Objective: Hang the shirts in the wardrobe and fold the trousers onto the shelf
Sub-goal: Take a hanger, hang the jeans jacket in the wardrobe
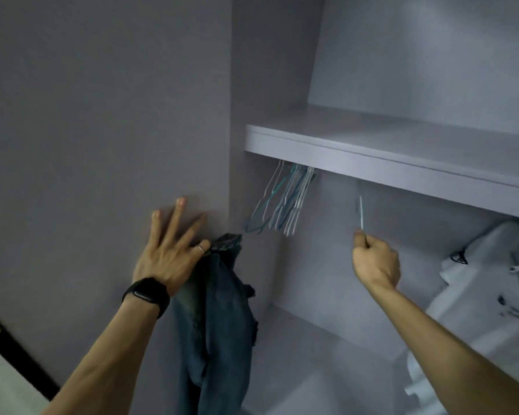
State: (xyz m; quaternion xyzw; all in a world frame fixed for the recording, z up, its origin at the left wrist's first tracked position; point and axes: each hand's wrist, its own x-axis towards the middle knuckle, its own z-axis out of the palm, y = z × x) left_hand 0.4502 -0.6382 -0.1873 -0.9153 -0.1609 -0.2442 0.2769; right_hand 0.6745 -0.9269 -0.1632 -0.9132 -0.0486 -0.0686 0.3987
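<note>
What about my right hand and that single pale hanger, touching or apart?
Touching. In the head view the right hand is curled round the lower end of the pale hanger; its wire runs into the grip with no gap.

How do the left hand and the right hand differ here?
The left hand spreads straight fingers flat on the wardrobe panel; the right hand is curled in a fist. The left hand holds jeans at its thumb; the right hand grips a thin hanger. Only the left wrist wears a black band. Both are raised at the wardrobe.
</note>
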